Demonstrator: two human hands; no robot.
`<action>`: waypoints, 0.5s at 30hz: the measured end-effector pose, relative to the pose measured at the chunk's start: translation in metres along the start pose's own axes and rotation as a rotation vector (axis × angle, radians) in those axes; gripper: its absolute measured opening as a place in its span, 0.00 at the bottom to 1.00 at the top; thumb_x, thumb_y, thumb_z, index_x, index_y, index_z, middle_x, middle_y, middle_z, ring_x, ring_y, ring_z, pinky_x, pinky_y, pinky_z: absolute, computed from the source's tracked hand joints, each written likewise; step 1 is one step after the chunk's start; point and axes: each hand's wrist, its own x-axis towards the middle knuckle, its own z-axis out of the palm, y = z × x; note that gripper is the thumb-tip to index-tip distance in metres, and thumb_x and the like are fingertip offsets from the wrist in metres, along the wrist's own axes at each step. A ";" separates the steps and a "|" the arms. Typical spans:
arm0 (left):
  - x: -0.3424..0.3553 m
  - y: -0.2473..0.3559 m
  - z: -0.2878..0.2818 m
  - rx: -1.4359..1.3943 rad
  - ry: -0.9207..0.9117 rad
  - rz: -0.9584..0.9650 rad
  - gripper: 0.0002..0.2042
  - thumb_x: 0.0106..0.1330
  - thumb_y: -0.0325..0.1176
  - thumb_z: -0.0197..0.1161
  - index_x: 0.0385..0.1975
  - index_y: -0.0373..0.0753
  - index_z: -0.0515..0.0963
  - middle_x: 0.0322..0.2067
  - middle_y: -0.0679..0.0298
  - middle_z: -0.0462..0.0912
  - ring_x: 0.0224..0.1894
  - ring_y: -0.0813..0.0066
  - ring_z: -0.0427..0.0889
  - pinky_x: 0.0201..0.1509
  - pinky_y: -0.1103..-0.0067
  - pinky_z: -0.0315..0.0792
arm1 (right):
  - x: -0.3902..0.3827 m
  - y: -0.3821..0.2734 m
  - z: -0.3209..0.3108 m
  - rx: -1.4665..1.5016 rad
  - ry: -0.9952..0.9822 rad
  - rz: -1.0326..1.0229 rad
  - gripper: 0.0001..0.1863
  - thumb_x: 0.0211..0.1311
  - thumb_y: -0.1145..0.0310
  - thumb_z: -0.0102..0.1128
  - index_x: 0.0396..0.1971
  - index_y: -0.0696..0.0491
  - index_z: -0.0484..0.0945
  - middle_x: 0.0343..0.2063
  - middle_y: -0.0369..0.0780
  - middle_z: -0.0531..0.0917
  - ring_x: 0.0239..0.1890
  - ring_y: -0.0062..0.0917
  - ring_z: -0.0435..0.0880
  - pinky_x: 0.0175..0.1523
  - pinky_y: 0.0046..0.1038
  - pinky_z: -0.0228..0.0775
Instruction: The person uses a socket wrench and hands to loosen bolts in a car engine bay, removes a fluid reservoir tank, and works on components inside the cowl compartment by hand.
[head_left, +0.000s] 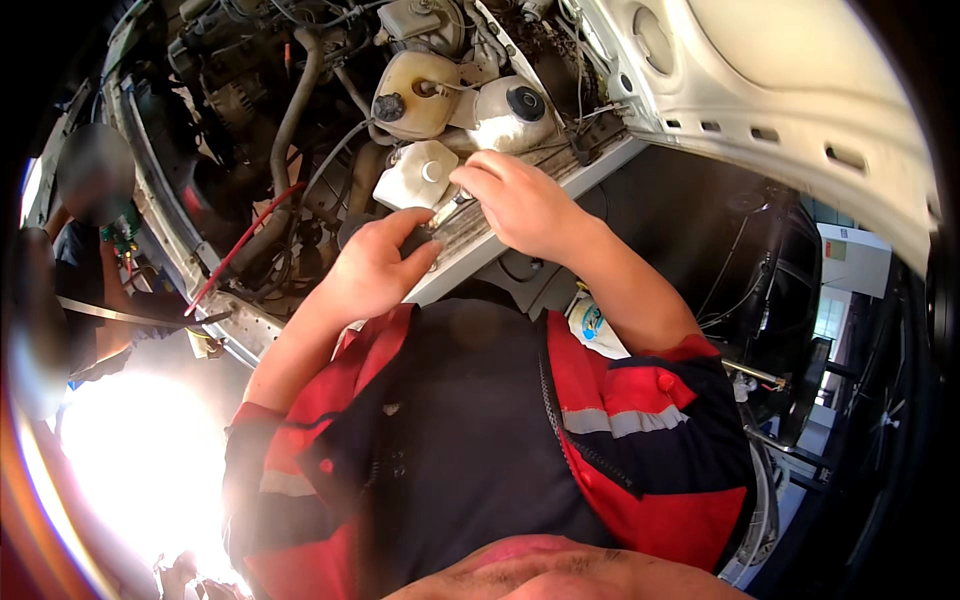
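Both my hands meet over the front edge of an open engine bay. My left hand (pixel 372 268) is closed, with a dark thing showing between thumb and fingers; its kind is mostly hidden. A short, shiny metal piece (pixel 452 209) spans the gap between my hands. The fingers of my right hand (pixel 525 205) pinch its upper end and cover part of it. Just beyond the fingertips stands a whitish plastic reservoir (pixel 412 178) with a pale cap. The metal piece lies over a worn, dirty ledge (pixel 490 222), close to the reservoir.
A yellowed tank (pixel 425 95) with a black cap and another whitish tank (pixel 500 118) sit further back. Hoses and a red cable (pixel 240 250) cross the bay at left. The raised white hood (pixel 800 90) fills the upper right. Another person (pixel 85 270) is at far left.
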 end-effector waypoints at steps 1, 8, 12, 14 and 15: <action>0.009 -0.007 -0.006 -0.027 0.010 0.015 0.20 0.65 0.37 0.63 0.53 0.32 0.75 0.33 0.46 0.83 0.36 0.54 0.84 0.43 0.68 0.75 | 0.011 0.009 0.001 -0.024 -0.014 -0.013 0.16 0.56 0.80 0.54 0.46 0.57 0.74 0.39 0.46 0.76 0.40 0.44 0.79 0.44 0.39 0.73; 0.108 -0.075 -0.013 -0.618 0.254 -0.098 0.15 0.77 0.38 0.49 0.53 0.33 0.74 0.33 0.67 0.78 0.37 0.81 0.74 0.42 0.79 0.70 | 0.092 0.127 -0.035 -0.077 0.162 -0.023 0.19 0.51 0.86 0.54 0.45 0.56 0.77 0.41 0.47 0.79 0.44 0.44 0.80 0.51 0.37 0.75; 0.198 -0.076 -0.020 -0.081 0.279 -0.099 0.14 0.67 0.35 0.61 0.47 0.35 0.77 0.23 0.57 0.79 0.27 0.64 0.79 0.35 0.72 0.73 | 0.128 0.214 -0.046 -0.217 0.408 0.113 0.16 0.55 0.85 0.56 0.45 0.57 0.76 0.41 0.47 0.80 0.44 0.45 0.80 0.50 0.38 0.73; 0.256 -0.078 -0.019 0.081 0.221 -0.039 0.14 0.65 0.39 0.61 0.45 0.37 0.78 0.26 0.52 0.81 0.32 0.51 0.82 0.38 0.62 0.74 | 0.144 0.263 -0.040 -0.176 0.508 0.219 0.14 0.57 0.84 0.57 0.44 0.57 0.77 0.39 0.47 0.81 0.42 0.43 0.81 0.48 0.37 0.74; 0.289 -0.078 -0.019 0.149 0.174 0.007 0.14 0.66 0.41 0.59 0.42 0.37 0.78 0.28 0.50 0.82 0.36 0.47 0.82 0.41 0.58 0.74 | 0.149 0.287 -0.035 -0.142 0.559 0.271 0.14 0.57 0.83 0.57 0.43 0.57 0.77 0.39 0.47 0.81 0.42 0.42 0.81 0.48 0.37 0.74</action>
